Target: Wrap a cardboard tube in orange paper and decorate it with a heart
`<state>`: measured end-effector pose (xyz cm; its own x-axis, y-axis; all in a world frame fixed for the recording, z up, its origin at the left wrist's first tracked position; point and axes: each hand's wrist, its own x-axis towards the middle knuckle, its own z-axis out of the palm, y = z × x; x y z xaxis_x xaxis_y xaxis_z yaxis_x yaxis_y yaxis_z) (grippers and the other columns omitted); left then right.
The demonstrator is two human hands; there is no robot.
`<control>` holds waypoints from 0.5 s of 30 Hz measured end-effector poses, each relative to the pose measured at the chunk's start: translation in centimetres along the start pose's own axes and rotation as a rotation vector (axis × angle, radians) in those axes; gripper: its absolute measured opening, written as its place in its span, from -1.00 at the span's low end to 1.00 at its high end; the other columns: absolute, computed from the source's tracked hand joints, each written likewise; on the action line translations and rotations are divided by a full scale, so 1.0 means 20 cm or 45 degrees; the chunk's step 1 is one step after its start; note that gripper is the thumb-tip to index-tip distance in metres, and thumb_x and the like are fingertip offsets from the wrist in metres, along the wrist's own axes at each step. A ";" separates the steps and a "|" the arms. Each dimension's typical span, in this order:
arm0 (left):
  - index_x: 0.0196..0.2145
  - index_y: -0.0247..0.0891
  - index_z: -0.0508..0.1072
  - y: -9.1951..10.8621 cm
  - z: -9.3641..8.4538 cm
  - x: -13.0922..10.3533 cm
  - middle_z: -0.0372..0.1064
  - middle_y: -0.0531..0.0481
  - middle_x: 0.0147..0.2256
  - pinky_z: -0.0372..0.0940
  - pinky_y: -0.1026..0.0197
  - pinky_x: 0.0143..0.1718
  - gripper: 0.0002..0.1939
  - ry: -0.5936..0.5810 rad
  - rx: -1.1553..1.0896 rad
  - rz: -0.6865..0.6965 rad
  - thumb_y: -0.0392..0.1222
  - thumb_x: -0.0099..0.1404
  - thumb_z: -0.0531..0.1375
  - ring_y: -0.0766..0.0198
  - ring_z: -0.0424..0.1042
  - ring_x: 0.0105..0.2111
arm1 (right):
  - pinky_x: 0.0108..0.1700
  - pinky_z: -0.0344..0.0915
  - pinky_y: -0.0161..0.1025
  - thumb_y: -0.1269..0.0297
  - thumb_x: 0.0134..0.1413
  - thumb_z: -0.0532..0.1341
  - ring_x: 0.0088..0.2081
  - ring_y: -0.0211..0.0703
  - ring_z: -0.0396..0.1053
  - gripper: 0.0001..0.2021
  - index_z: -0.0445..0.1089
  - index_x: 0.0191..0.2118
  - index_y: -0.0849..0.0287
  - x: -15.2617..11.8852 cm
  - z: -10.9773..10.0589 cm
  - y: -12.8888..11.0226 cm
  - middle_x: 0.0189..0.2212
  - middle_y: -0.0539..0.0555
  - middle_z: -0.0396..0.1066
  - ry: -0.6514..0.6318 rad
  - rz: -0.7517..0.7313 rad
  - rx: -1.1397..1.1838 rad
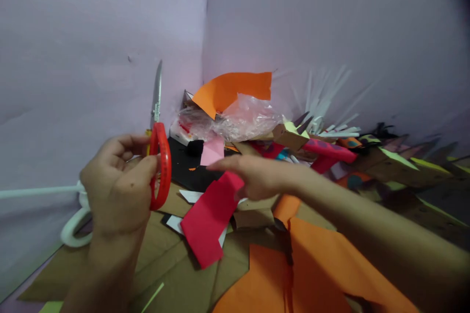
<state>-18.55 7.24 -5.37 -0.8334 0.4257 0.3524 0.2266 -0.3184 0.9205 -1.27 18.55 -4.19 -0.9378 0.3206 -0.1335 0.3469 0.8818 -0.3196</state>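
Note:
My left hand (119,181) is closed around a pair of scissors (160,166) with red handles, held upright. The blades are together and point up in front of the wall. On the other side, my right hand (253,176) has its index finger stretched out over the edge of a small pink paper piece (213,150). Below that finger, the upper end of a red paper piece (211,220) is held by the same hand, with the thumb partly hidden behind it. The red piece hangs over white scraps.
Orange paper sheets (316,259) lie on the brown cardboard (176,264) near me. Behind are a clear plastic bag (249,117), a curved orange strip (235,85) and white sticks (326,98). Cardboard spiky pieces (411,166) crowd the right. Walls meet at the back.

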 end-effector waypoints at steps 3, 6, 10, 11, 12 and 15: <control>-0.47 -0.30 0.42 -0.01 0.02 -0.01 0.31 0.16 -0.61 0.09 0.47 -0.77 -0.77 -0.033 -0.013 0.016 -0.37 -0.21 0.18 0.50 0.21 -0.71 | 0.00 0.20 -0.11 0.42 -0.27 0.28 0.09 0.08 0.17 -0.24 0.11 0.18 0.22 0.01 0.19 -0.02 0.12 0.25 0.19 -0.026 -0.195 -0.177; -0.45 -0.32 0.42 -0.01 0.03 -0.02 0.29 0.15 -0.59 0.11 0.45 -0.70 -0.77 -0.052 0.049 0.037 -0.36 -0.18 0.18 0.50 0.20 -0.67 | -0.08 0.22 -0.15 0.41 -0.23 0.26 -0.07 0.01 0.29 -0.49 0.36 -0.02 0.19 0.04 0.22 0.00 -0.12 0.19 0.39 0.084 -0.186 -0.371; -0.39 -0.33 0.45 -0.01 0.03 -0.02 0.24 0.16 -0.58 0.05 0.40 -0.69 -0.72 -0.036 0.324 0.126 -0.31 -0.17 0.20 0.49 0.10 -0.67 | -0.18 0.21 -0.22 0.50 -0.15 0.17 -0.20 -0.06 0.34 -0.73 0.46 -0.27 0.13 0.03 0.05 0.05 -0.32 0.09 0.45 0.271 0.013 -0.498; -0.37 -0.31 0.45 -0.02 0.03 -0.02 0.22 0.16 -0.59 0.05 0.38 -0.68 -0.71 -0.040 0.429 0.146 -0.29 -0.17 0.21 0.47 0.10 -0.67 | -0.17 0.21 -0.19 0.51 -0.11 0.13 -0.17 -0.03 0.33 -0.71 0.44 -0.22 0.15 0.02 -0.01 0.07 -0.28 0.12 0.45 0.341 0.099 -0.515; -0.36 -0.29 0.46 -0.02 0.03 -0.02 0.22 0.16 -0.59 0.06 0.36 -0.65 -0.70 -0.052 0.554 0.166 -0.26 -0.16 0.23 0.44 0.11 -0.66 | -0.16 0.20 -0.15 0.50 -0.06 0.11 -0.14 0.02 0.31 -0.69 0.41 -0.15 0.19 0.00 -0.06 0.08 -0.23 0.16 0.43 0.416 0.185 -0.536; -0.30 -0.21 0.45 -0.06 0.04 -0.02 0.34 0.04 -0.50 0.16 0.22 -0.50 -0.69 -0.196 1.000 0.252 -0.12 -0.06 0.22 0.23 0.31 -0.51 | -0.11 0.18 -0.05 0.37 -0.01 0.15 -0.04 0.15 0.26 -0.56 0.24 0.04 0.32 -0.05 -0.16 0.09 -0.07 0.31 0.32 0.544 0.359 -0.585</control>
<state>-17.96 8.16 -6.49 -0.6753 0.5536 0.4873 0.6965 0.2612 0.6684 0.23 20.84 -1.71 -0.7690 0.5847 0.2583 0.6256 0.7715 0.1162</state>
